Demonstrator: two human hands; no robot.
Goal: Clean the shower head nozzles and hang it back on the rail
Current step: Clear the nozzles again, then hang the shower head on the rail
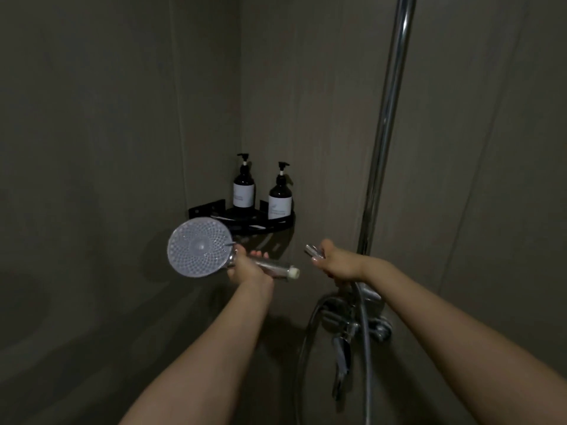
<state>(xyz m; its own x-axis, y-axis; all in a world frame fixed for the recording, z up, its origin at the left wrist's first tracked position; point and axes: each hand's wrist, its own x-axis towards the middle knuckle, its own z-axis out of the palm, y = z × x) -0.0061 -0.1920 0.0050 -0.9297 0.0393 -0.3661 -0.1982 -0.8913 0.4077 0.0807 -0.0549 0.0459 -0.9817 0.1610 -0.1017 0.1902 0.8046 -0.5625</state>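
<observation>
The left hand has its grip wrapped round the handle of the shower head, fingers curled over the top of the clear handle just behind the round face. The face sits to the left of that grip, tilted toward the camera so the rings of nozzles show. To the right of the grip the handle's free end sticks out, capped in white and joined to nothing.

The right hand has its grip closed on the end of the hose, with the chrome hose connector poking out to the left of its fingers. The connector and the handle's free end point toward each other, near but apart. Below the right grip the hose drops and loops round the chrome mixer tap on the wall.

Just right of and above the right grip the chrome rail rises up the wall; no holder on it can be made out. Beyond both grips, in the corner, a black corner shelf carries two dark pump bottles with pale labels, standing upright side by side. The shower head's face overlaps the shelf's front edge in the view.
</observation>
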